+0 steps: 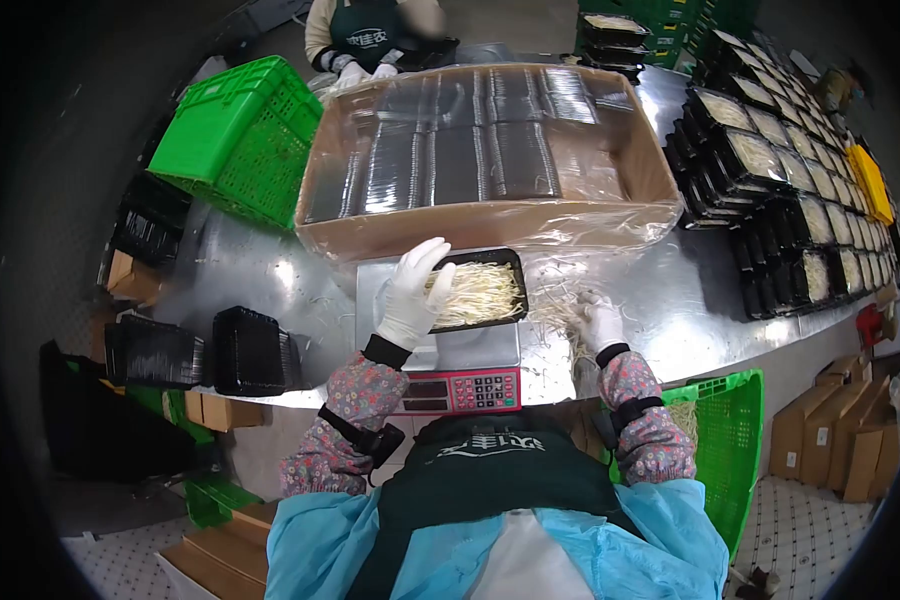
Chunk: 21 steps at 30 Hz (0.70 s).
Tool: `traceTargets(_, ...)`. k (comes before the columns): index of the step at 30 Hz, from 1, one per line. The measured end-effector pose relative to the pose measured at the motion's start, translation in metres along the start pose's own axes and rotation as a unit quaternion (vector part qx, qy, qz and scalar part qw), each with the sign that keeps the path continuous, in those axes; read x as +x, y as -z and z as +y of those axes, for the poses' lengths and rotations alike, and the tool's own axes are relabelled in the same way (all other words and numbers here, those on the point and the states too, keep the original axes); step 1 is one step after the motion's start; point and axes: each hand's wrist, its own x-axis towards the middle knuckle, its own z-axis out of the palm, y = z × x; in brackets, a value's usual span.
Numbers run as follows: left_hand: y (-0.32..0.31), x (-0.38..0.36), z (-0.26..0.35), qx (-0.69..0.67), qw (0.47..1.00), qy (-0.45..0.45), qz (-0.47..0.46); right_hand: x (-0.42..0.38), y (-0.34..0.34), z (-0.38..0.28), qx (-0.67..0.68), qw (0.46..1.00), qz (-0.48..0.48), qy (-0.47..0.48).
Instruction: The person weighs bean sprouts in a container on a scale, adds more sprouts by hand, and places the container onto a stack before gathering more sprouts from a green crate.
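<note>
A black tray of pale bean sprouts (477, 293) sits on the metal platform of a weighing scale (460, 391) with a red keypad panel. At the tray's left edge is my left hand (412, 293) in a white glove, its fingers stretched and the thumb apart over the sprouts. To the right of the scale, my gloved right hand (600, 323) has its fingers curled round some loose bean sprouts. More loose sprouts (553, 300) lie scattered on the metal table beside it.
Behind the scale, a large cardboard box (490, 222) holds stacked black trays. A green crate (232, 130) stands left, empty tray stacks (255, 350) nearer. Filled trays (755, 155) are piled right; another green crate (730, 450) is below. A co-worker (365, 35) stands opposite.
</note>
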Motion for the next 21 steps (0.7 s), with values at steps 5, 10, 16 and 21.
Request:
traceTargets(5, 0.051, -0.015, -0.017, -0.053, 0.991, 0.113, 0.056, 0.006, 0.014, 0.015, 0.419, 0.9, 0.104, -0.053)
traceTargets(10, 0.065, -0.054, -0.036, -0.267, 0.924, 0.263, 0.078, 0.002, 0.032, 0.025, 0.311, 0.949, 0.035, -0.046)
traceTargets(16, 0.066, -0.086, -0.049, -0.346, 0.883, 0.307, 0.077, 0.016, 0.027, 0.044, 0.423, 0.905, 0.024, -0.041)
traceTargets(21, 0.046, -0.092, -0.031, -0.248, 0.939, 0.237, 0.026, 0.032, 0.077, -0.008, 0.385, 0.92, 0.024, -0.065)
